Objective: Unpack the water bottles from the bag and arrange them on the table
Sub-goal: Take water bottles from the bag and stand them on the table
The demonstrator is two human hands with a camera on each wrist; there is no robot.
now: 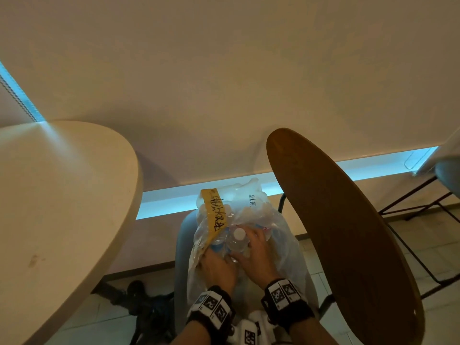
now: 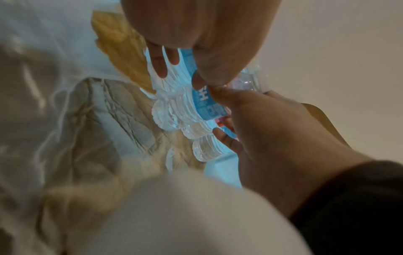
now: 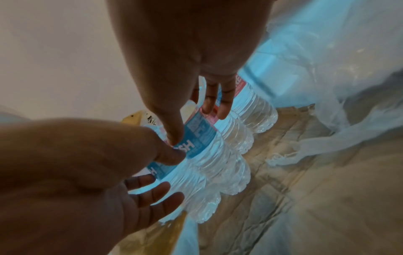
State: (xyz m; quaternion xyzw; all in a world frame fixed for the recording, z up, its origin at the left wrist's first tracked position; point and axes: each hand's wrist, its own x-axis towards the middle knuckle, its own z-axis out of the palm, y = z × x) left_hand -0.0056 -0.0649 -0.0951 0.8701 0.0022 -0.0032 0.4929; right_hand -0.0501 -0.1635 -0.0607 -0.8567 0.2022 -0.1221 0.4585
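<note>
**Both hands on bottles in the bag**

Head view: I see the clear bag (image 1: 268, 235) sitting on a seat between the pale table (image 1: 62, 195) on the left and a brown chair back (image 1: 336, 232) on the right. A yellow tape strip (image 1: 216, 212) with handwriting runs down the bag's front. My left hand (image 1: 219, 267) and right hand (image 1: 254, 255) are both in the bag's mouth, closed around the bottles (image 1: 236, 242); one white cap (image 1: 239, 234) shows between them.

Left wrist view: the left hand (image 2: 196, 34) curls its fingers and thumb round a blue-labelled bottle (image 2: 196, 103). The right hand (image 2: 261, 124) meets it thumb to thumb, gripping the next bottles.

Right wrist view: the right hand (image 3: 191, 60) wraps fingers round a bottle with a blue and pink label, thumb pressed on the label. The left hand (image 3: 98, 163) holds the neighbouring one from below. The bottles (image 3: 229, 155) lie side by side on the crumpled plastic.
</note>
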